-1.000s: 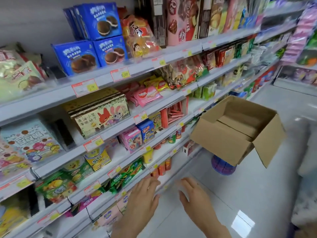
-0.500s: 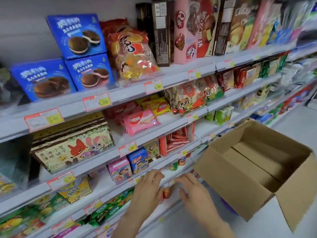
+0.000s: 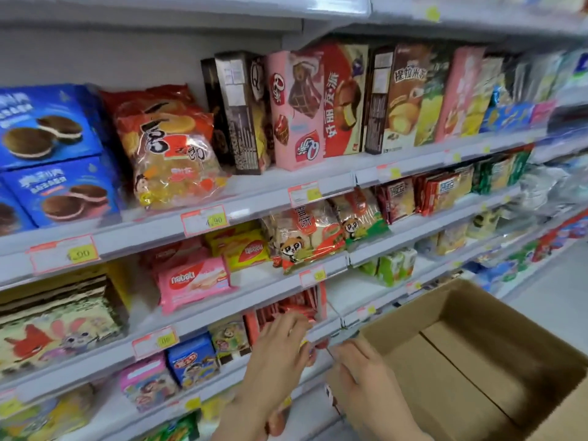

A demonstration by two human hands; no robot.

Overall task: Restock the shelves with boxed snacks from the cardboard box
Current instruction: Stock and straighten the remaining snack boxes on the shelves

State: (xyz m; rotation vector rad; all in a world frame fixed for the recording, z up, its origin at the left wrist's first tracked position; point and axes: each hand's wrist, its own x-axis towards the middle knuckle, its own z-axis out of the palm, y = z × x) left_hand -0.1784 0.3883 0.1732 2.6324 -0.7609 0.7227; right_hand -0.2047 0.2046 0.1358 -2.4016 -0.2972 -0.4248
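Touching red packets [image 3: 300, 305] with straight fingers [image 3: 294, 323] of left hand [image 3: 280, 358], right hand [image 3: 359, 370] just beside, fingers bent, hold unclear, cardboard box [image 3: 471, 310] to their right.

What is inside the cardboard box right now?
The cardboard box shows only bare bottom flaps, with no snacks visible. The right hand covers its near left corner, so that part is unseen.

The pink wafer pack [image 3: 194, 281] reads "nabati". The red pie box [image 3: 342, 100] carries "好丽友·派". One shelf price tag [image 3: 203, 220] ends in ".90".
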